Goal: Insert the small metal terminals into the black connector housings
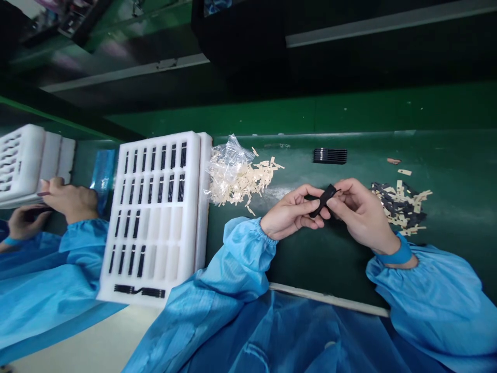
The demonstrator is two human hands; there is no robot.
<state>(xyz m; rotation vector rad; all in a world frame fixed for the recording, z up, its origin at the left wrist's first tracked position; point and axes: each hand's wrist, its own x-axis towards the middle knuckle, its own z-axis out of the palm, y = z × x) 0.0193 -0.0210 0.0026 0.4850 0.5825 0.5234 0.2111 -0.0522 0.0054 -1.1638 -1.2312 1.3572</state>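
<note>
The green workbench (454,171) spreads under everything, with a pale front edge (330,299) just ahead of the wearer's body and a green back wall (272,111) on the far side. At left stands the white foam tray (189,217), leaning back, some of its slots filled with dark strips; beyond it a co-worker's hand (73,199) works at another tray (34,166). Next in size comes the heap of cream pieces (260,178), partly under a clear plastic bag (229,153), beside the tray. The right hand (359,210) and left hand (293,210) meet above the bench, between that heap and a mixed pile of black and cream pieces (404,207), which lies just beyond the right wrist. Behind the hands, well apart from them, lies a neat stack of black strips (330,156).

Smallest is the black part (324,201), held between both hands, its long axis slanting from near left to far right. The left fingers grasp its near end and underside; the right thumb and forefinger close on its far right end, though I cannot tell whether they also pinch a smaller piece. Room opens toward the front edge and toward the stack; sideways, the heap and the mixed pile bound it
</note>
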